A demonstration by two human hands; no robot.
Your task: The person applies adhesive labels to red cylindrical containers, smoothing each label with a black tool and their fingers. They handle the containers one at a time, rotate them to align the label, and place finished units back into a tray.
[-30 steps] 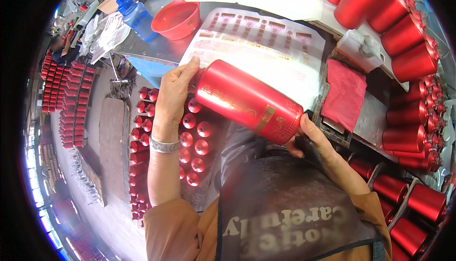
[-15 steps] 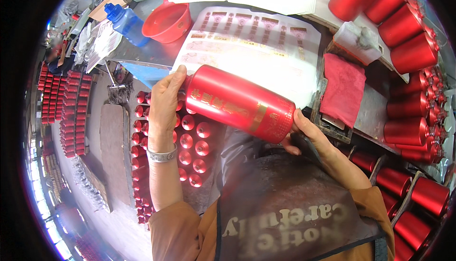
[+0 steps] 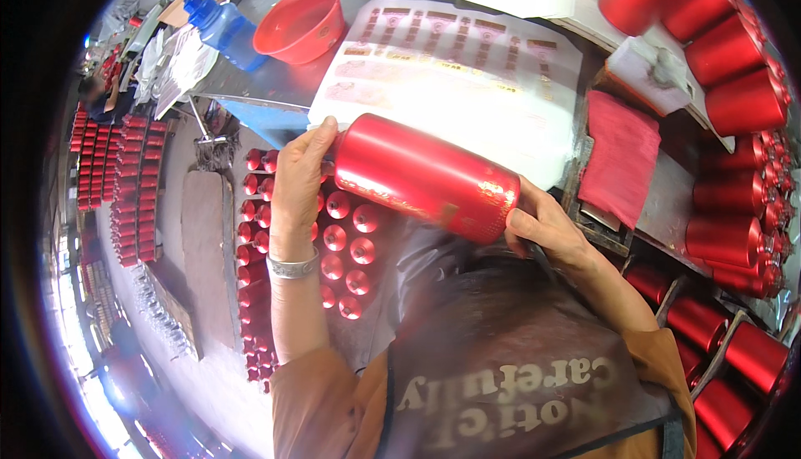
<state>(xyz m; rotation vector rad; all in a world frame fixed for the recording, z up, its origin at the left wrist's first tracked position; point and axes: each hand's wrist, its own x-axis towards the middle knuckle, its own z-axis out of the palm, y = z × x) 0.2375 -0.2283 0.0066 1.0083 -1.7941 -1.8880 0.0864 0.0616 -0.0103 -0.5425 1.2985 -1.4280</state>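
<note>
I hold a glossy red cylindrical canister [image 3: 425, 177] with faint gold marks, lying nearly level in front of my chest. My left hand [image 3: 302, 177] grips its left end, a silver bracelet on the wrist. My right hand [image 3: 546, 227] cups its right end from below. Just beyond the canister lies a white sheet of red and gold decals [image 3: 455, 67] on the workbench. Below the canister, a crate of small red capped bottles [image 3: 342, 242] stands on the floor.
A red cloth [image 3: 619, 158] lies right of the sheet. Several red canisters [image 3: 734, 100] line the right side. A red funnel bowl [image 3: 300, 27] and a blue bottle [image 3: 221, 29] sit at the back left. Rows of red pieces [image 3: 117, 175] cover the floor at left.
The canister has swung a little lower and further left in my hands, its right end dropping. Both hands keep their grip on its ends.
</note>
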